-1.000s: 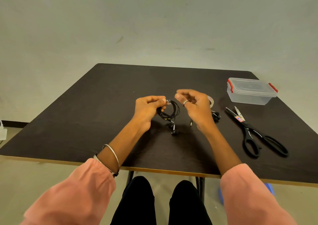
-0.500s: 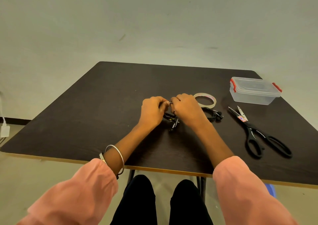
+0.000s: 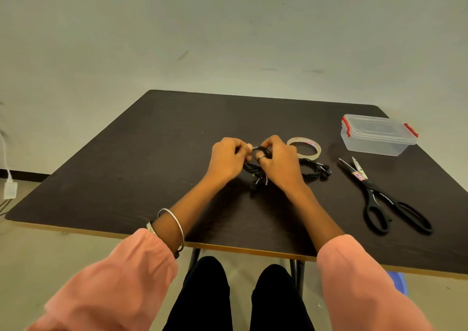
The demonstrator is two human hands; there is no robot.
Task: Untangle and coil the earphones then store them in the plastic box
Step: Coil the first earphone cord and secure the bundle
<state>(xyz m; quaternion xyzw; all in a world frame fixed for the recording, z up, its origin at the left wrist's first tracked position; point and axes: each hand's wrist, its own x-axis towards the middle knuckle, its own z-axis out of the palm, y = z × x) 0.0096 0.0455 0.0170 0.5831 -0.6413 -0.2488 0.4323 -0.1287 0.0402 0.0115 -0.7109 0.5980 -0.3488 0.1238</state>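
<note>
A coil of black earphones (image 3: 254,171) rests low over the dark table (image 3: 126,168), pinched between both hands. My left hand (image 3: 228,162) grips its left side and my right hand (image 3: 279,166) covers its right side, fingertips meeting at the top of the coil. Earbuds and a plug hang out below the hands. A second bundle of black earphones (image 3: 316,172) lies on the table just right of my right hand. The clear plastic box (image 3: 377,135) with red clips stands at the far right, lid shut.
A roll of clear tape (image 3: 305,148) lies behind my right hand. Black scissors (image 3: 379,196) lie partly spread at the right, blades pointing away. The table's front edge runs just above my knees.
My hands came together from apart and lowered the coil toward the table. Since half a second ago they have hardly moved, still closed around the coil.
</note>
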